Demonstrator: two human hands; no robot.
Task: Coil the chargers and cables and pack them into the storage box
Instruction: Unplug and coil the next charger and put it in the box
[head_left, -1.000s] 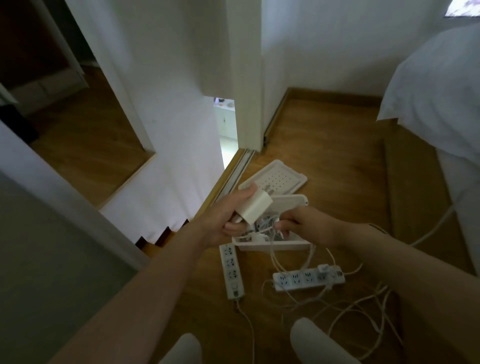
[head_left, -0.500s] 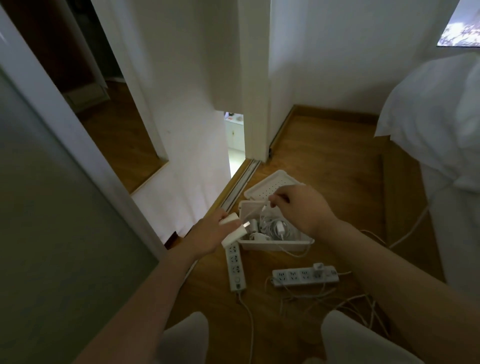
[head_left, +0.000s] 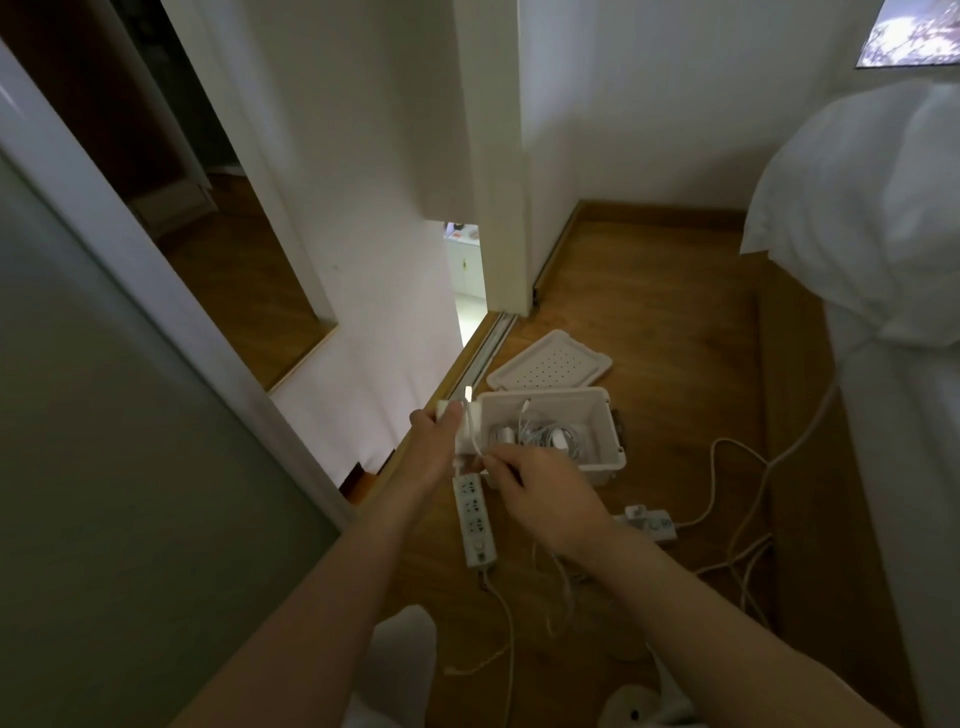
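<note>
left hand (head_left: 434, 441) in the middle of the frame is wrapped round a white charger (head_left: 464, 439), just left of the storage box (head_left: 597, 415). right hand (head_left: 540, 491), a bit lower & to the right, pinches a thin white cable (head_left: 480, 457) w/ its fingertips, right by the charger. the box sits open on the wood floor (head_left: 649, 312) w/ coiled cables (head_left: 545, 434) inside. its lid (head_left: 550, 364) lies just above it. a power strip (head_left: 475, 519) lies under the hands, another (head_left: 649, 522) to the right. loose cords (head_left: 737, 519) trail at lower right.
</note>
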